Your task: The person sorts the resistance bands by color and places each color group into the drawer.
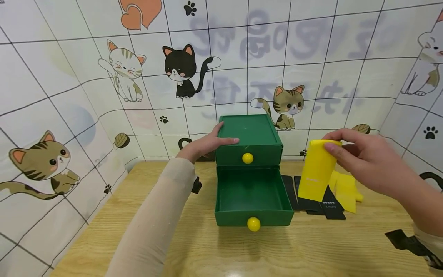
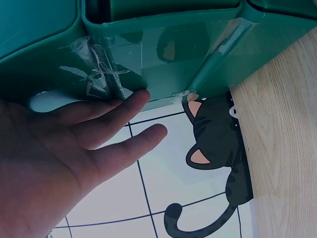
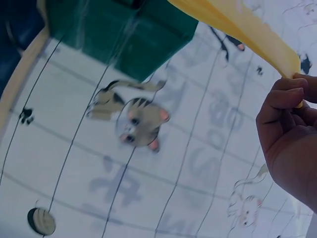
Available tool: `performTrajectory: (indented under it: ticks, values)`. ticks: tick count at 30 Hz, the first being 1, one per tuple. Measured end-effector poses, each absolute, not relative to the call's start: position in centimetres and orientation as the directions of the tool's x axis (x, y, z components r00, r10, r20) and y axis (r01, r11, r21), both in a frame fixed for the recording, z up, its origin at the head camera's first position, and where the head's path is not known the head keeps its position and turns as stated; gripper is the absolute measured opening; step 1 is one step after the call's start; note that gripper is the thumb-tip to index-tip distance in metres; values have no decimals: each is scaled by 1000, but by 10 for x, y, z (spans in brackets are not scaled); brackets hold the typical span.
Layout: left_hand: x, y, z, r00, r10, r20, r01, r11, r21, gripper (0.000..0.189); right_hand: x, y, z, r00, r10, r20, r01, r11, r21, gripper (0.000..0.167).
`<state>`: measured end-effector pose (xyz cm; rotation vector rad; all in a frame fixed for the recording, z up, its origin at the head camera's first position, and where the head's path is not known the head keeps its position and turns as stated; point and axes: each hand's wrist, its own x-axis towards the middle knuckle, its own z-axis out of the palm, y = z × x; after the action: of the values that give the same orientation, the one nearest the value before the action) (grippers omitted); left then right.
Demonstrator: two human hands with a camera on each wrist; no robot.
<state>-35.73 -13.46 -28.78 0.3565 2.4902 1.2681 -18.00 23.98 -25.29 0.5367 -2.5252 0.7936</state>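
Observation:
A two-drawer green desktop box stands on the table, its top drawer closed and its bottom drawer pulled out, bare green floor showing inside. My left hand rests at its upper left corner, thumb on the top; in the left wrist view, straight fingers lie along the taped side wall. To the right of the box, my right hand pinches the top edge of a flat yellow packet between thumb and fingers. The packet hangs down, small pale print near its lower end, over the dark packets behind.
Several black packets and yellow packets lie on the wooden table right of the box. Yellow round knobs stick out from the drawer fronts. A cat-print sheet hangs behind and at both sides.

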Motion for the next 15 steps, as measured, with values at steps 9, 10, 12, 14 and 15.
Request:
performTrajectory:
  ticks: [9, 10, 12, 14, 15]
  values:
    - [-357, -134, -289, -919, 357, -167, 77, 579, 812, 110, -157, 203, -253, -814, -331, 478, -551, 699, -455, 16]
    - [-357, -134, -289, -919, 356, -168, 75, 579, 812, 110, -154, 201, -252, -816, -343, 465, -556, 686, -469, 16]
    - [-357, -134, -289, -919, 356, -170, 75, 581, 811, 110, -151, 196, -252, -827, -364, 428, -553, 666, -501, 16]
    - [-357, -134, -289, -919, 355, -173, 74, 586, 807, 110, -150, 191, -252, -842, -383, 379, -537, 650, -537, 17]
    - [-357, -135, -289, -919, 353, -173, 74, 587, 806, 111, -152, 189, -253, -851, -391, 349, -524, 642, -560, 17]
